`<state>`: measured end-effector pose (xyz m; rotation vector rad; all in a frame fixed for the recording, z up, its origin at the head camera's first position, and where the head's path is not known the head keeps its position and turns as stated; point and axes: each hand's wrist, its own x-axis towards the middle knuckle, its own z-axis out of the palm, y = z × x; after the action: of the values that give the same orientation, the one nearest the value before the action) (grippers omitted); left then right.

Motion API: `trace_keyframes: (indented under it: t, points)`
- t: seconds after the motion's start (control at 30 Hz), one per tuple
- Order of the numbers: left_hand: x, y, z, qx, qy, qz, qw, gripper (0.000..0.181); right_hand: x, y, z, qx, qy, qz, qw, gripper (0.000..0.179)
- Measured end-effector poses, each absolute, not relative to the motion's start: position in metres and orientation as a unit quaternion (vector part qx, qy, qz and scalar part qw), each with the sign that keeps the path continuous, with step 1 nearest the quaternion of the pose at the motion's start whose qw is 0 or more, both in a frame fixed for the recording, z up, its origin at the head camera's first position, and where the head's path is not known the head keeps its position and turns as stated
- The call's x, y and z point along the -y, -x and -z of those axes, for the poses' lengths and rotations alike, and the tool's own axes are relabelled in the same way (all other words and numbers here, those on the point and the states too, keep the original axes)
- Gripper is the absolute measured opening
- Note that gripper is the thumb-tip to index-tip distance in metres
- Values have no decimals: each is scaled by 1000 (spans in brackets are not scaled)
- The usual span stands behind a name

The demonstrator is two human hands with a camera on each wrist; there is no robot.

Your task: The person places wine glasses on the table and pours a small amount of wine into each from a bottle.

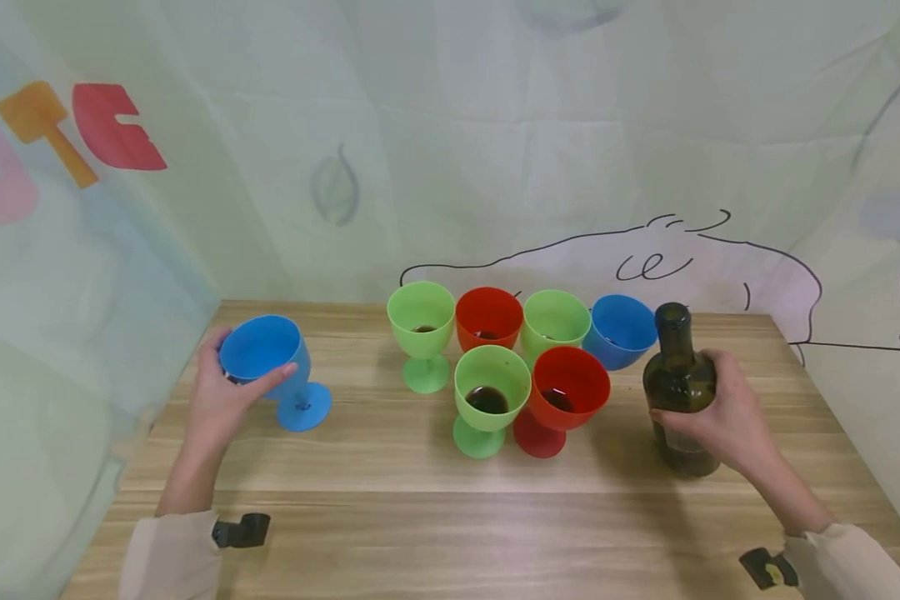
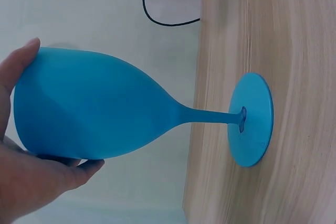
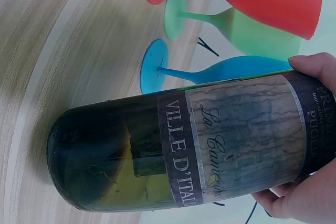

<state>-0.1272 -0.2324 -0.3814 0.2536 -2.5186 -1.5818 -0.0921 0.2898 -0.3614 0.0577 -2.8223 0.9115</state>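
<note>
On the left, my left hand point(image 1: 221, 392) grips a blue goblet point(image 1: 266, 354) round the upper part of its bowl, with the thumb along the near side. The goblet is upright, its round foot point(image 2: 251, 119) right at the tabletop. At the right, my right hand point(image 1: 727, 412) holds a dark green wine bottle point(image 1: 678, 383) by its upper body, fingers and thumb on opposite sides. The bottle has no cork in its mouth and stands nearly upright. Its label point(image 3: 241, 135) faces the right wrist camera, and some dark liquid shows through the glass near the base.
Between the hands stand a front green goblet point(image 1: 492, 387), a front red goblet point(image 1: 570, 387), a left green goblet point(image 1: 422, 321), a back red goblet point(image 1: 489, 317), a back green goblet point(image 1: 557, 321) and another blue goblet point(image 1: 620, 332). Dark liquid shows in several. A printed cloth point(image 1: 450, 167) hangs behind the wooden table point(image 1: 420, 533).
</note>
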Motion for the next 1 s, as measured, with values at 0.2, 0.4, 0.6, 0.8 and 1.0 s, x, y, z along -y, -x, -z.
trace_keyframes:
  t: [0.2,0.4,0.6,0.8,1.0]
  points:
    - [226,126,377,853,-72,513,60,97,-289,91,361,949,-20,-304,87,83]
    - [216,125,371,876,-49,477,40,102,-288,91,360,946,-23,-311,88,83]
    - [198,124,361,899,-3,438,22,101,-287,91,360,946,-23,-310,88,81]
    - [177,121,353,905,47,423,6,98,-287,92,361,947,-29,-304,94,82]
    - [155,118,354,908,83,411,3,92,-287,93,361,947,-30,-305,92,82]
